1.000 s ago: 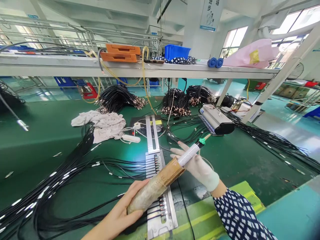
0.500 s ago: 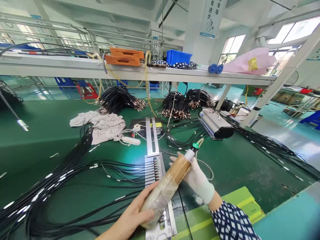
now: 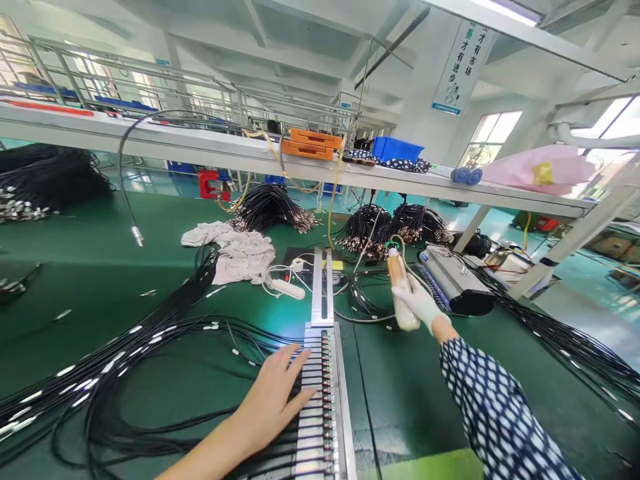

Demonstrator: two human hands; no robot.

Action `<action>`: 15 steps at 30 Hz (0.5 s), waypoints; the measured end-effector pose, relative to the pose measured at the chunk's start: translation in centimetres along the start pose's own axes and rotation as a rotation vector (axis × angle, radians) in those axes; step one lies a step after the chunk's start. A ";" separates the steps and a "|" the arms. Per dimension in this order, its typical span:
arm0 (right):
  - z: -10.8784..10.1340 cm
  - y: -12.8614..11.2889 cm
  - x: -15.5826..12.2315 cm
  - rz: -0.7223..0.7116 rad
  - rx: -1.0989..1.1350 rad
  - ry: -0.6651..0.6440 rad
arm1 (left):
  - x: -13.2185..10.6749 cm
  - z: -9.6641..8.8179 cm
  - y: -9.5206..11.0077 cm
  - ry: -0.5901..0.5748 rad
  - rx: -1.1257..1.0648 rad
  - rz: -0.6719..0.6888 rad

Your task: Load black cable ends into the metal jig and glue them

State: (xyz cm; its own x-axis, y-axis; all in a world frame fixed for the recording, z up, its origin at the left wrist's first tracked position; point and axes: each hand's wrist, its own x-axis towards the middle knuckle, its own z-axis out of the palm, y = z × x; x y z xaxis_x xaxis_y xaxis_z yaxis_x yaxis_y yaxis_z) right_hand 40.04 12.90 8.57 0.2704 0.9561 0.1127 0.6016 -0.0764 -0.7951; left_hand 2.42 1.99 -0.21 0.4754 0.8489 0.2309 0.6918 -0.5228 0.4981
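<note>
My right hand (image 3: 419,300), in a white glove, is wrapped round a tape-covered cylindrical tool (image 3: 397,273) with a green fitting and a pale cord at its far end. It holds the tool above the table, right of the metal fixture. My bare left hand (image 3: 273,397) lies over the left side of the long metal fixture (image 3: 314,433), fingers spread and touching the cables there. A row of black cables (image 3: 240,327) runs from the left into the fixture's slots, their metal ends lined up along its right side. A slotted metal bar (image 3: 323,287) extends from its far end.
Crumpled white gloves (image 3: 245,257) and a dark control box (image 3: 295,260) lie beyond the fixture. Bundles of black cables (image 3: 270,207) sit at the back under a white shelf (image 3: 200,147). A silver-and-black device (image 3: 455,280) stands at right, beside more cables.
My left hand has let go of the tool and moved down onto the fixture. My right hand has carried the tool away to the right and forward. The view has shifted left.
</note>
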 end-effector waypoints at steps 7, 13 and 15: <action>3.7 -3.0 5.7 -0.018 -0.498 -0.098 | -0.9 5.2 -4.2 0.118 0.349 -0.004; 13.8 -10.4 9.3 -0.365 -0.633 -0.228 | -0.8 5.9 -4.9 0.059 0.300 -0.013; 17.1 -12.6 10.6 -0.394 -0.658 -0.220 | -0.6 6.5 -5.6 0.024 0.311 -0.004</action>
State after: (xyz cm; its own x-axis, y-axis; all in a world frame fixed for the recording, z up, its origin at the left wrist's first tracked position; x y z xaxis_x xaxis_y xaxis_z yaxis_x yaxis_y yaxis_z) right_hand 22.45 28.85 9.61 -0.1675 0.9762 0.1377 0.9610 0.1929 -0.1981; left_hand 1.83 3.93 -8.59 0.4619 0.8506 0.2512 0.8285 -0.5149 0.2199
